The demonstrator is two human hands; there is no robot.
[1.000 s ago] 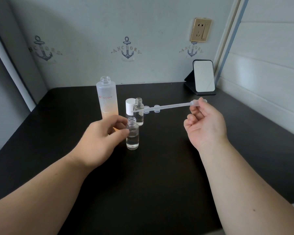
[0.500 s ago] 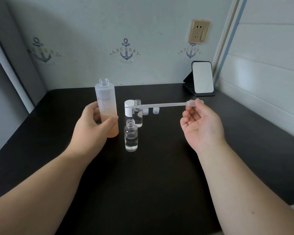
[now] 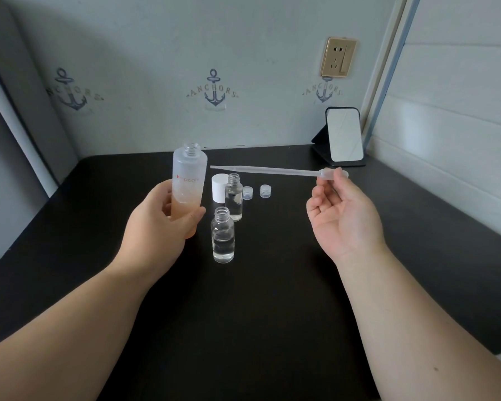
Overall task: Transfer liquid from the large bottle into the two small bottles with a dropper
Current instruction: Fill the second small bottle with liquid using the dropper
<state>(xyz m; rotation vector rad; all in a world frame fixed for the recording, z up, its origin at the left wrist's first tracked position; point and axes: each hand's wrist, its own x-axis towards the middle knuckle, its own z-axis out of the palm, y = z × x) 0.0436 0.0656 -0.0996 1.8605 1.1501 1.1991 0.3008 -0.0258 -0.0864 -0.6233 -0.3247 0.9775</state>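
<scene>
Head view: left hand (image 3: 156, 230) wraps thumb and fingers around the lower half of the large bottle (image 3: 189, 183), frosted, orange tint at the bottom, cap off, held upright with a slight tilt; can't tell if its base touches the black table (image 3: 243, 328)

Right hand (image 3: 344, 218) is palm up, pinching the bulb end of the dropper (image 3: 272, 170) between thumb and fingertips, other fingers loosely curled. Dropper lies nearly level in the air, thin tip pointing toward the large bottle, ending just right of its shoulder, not in the neck

Near small bottle (image 3: 222, 235) stands open just right of the large bottle, clear liquid in roughly the lower half. Far small bottle (image 3: 234, 198) stands open behind it, also right of the large bottle, some clear liquid inside, level hard to read. White cap (image 3: 219, 188) upright beside the far small bottle, between it and the large bottle. Two small clear caps (image 3: 256, 192) sit further right of the large bottle, past the far small bottle

Mirror (image 3: 344, 134) on a stand well right of the large bottle, at the back corner of the table
</scene>
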